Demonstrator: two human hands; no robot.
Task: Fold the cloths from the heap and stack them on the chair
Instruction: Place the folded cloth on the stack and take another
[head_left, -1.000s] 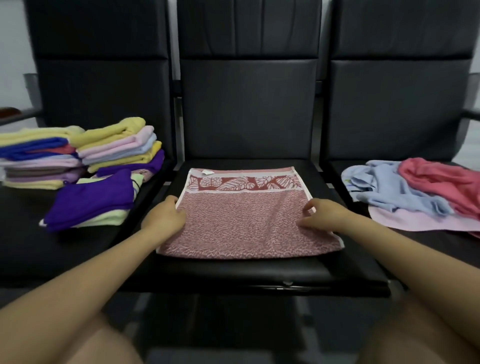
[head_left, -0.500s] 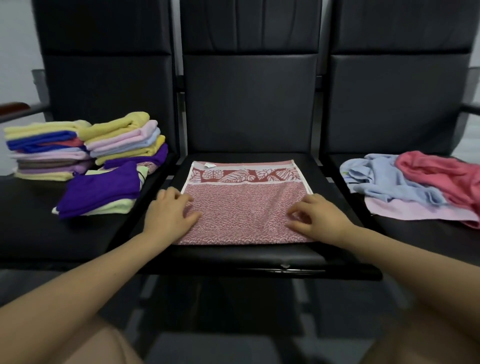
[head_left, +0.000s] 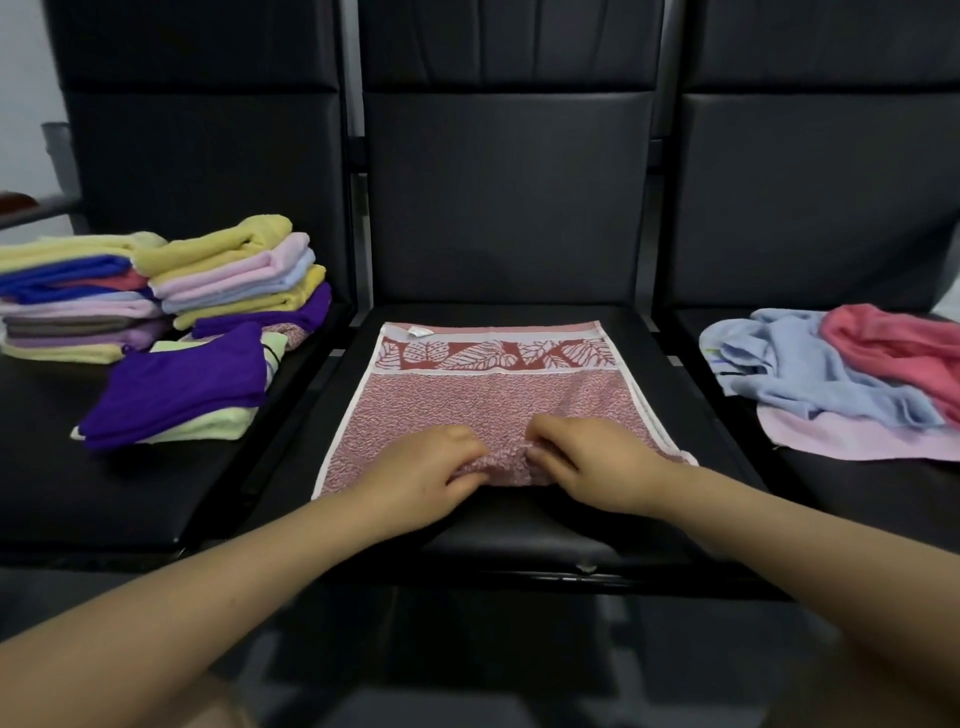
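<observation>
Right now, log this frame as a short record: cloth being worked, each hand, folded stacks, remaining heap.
cloth in work: red patterned towel, flat on the middle chair seat
left hand: grip pinching the towel's near edge at mid-width
right hand: pinching the same bunched edge
folded stacks: on the left chair, purple cloth in front
heap: right chair; blue, red and pink cloths unfolded

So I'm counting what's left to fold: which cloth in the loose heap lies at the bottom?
The pale pink cloth, lying flat on the right chair seat. The light blue cloth and the coral cloth lie crumpled on top of it.
</observation>
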